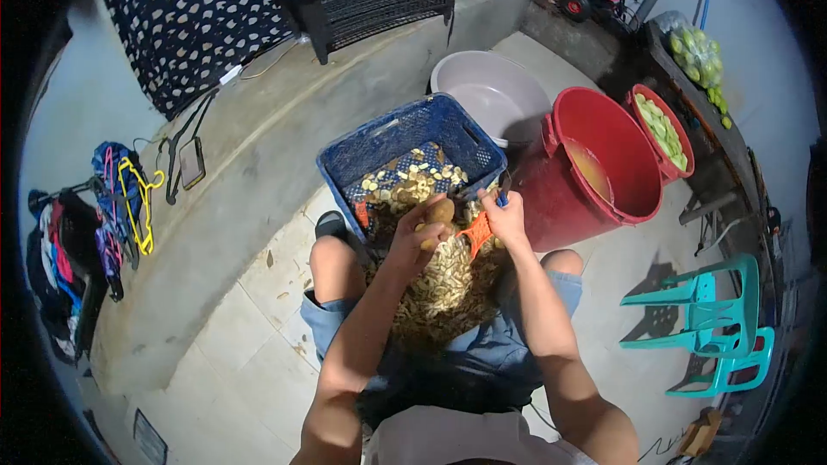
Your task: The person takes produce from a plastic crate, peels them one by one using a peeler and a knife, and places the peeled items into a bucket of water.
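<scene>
My left hand (412,239) is closed around a brown, potato-like tuber (440,210), with something yellowish showing by the fingers. Close beside it, my right hand (508,217) grips a blue-handled knife (502,198); its blade is hard to make out. Bright orange netting (476,232) hangs between the two hands, and I cannot tell what it is attached to. Beneath them lies a heap of pale and brown peelings (452,280) between my knees. Just ahead, a blue plastic crate (388,133) has pale yellow pieces (422,176) inside.
A large red tub (560,181) holding cloudy liquid stands at the right of the crate. Behind are a grey basin (482,77) and a red bucket of pale green pieces (661,133). Green plastic chairs (719,314) stand at right. A concrete ledge (233,172) runs along the left.
</scene>
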`<state>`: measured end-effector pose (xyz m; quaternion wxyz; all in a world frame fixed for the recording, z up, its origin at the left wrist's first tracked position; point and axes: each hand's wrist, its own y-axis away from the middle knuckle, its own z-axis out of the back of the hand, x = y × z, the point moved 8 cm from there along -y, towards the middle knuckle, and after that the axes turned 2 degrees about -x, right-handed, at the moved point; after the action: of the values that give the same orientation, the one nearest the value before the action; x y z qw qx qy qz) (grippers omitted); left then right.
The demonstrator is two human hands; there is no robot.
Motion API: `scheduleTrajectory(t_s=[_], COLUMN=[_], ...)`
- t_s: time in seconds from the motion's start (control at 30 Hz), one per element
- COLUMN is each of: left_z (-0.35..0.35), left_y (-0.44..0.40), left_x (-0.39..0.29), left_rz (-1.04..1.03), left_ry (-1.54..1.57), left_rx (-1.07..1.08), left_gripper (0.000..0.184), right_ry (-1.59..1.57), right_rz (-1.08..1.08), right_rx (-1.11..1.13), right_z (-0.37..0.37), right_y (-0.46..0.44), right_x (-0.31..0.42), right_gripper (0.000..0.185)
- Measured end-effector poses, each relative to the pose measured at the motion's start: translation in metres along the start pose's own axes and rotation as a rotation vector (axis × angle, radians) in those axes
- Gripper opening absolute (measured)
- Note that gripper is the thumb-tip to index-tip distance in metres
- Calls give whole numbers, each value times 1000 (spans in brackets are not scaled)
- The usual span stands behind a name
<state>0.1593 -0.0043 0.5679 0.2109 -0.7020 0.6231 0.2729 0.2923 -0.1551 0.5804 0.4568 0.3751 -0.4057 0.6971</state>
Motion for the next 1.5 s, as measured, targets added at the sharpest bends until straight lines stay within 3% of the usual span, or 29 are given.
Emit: scheduleTrajectory(t_s=[0.07,0.17,0.27,0.37,0.4,0.47,0.53,0.7,0.77,0.83,0.93,1.0,1.07,1.3,1.37,1.5], left_z=[6,15,29,28,27,22,17,16,9,8,5,0,15,24,38,46], left_y=[2,-4,-5,-4,-6,-10,-11,-12,-10,-12,-6,-11,-13,-15,-13,-20], left_x=[1,6,27,16,7,-3,-12,-15,-29,-29,-31,-33,-20,-14,-1,16], left_rz=[-7,-12,155,33,-28,-85,-188,-196,-358,-395,-410,-415,-267,-184,-81,18], left_ry=[76,-58,105,153,73,-8,-159,-299,-665,-666,-684,-695,-409,-240,73,289], left_rx=[-15,9,-101,-160,-143,-127,-113,-182,-241,-228,-200,-148,-184,-208,-333,-217], left_gripper=[56,49,44,48,47,45,47,45,42,41,42,42,41,35,36,35], right_ry=[59,-13,-49,250,330,401,441,386,386,353,445,458,430,419,429,475], right_rz=[29,6,-56,211,120,135,157,156,160,243,54,135,7,132,128,181], right_rx=[4,1,-22,152,239,394,396,370,353,338,362,317,374,391,391,420], right_z=[0,0,6,-7,-17,-33,-41,-46,-43,-40,-41,-41,-37,-42,-42,-50], right_y=[5,0,-3,11,16,27,32,30,28,30,20,8,11,26,26,31], right_x=[7,-4,-14,35,26,31,35,36,39,47,9,7,7,49,45,31], right_gripper=[46,47,43,31,31,31,30,28,28,28,29,28,28,25,25,23])
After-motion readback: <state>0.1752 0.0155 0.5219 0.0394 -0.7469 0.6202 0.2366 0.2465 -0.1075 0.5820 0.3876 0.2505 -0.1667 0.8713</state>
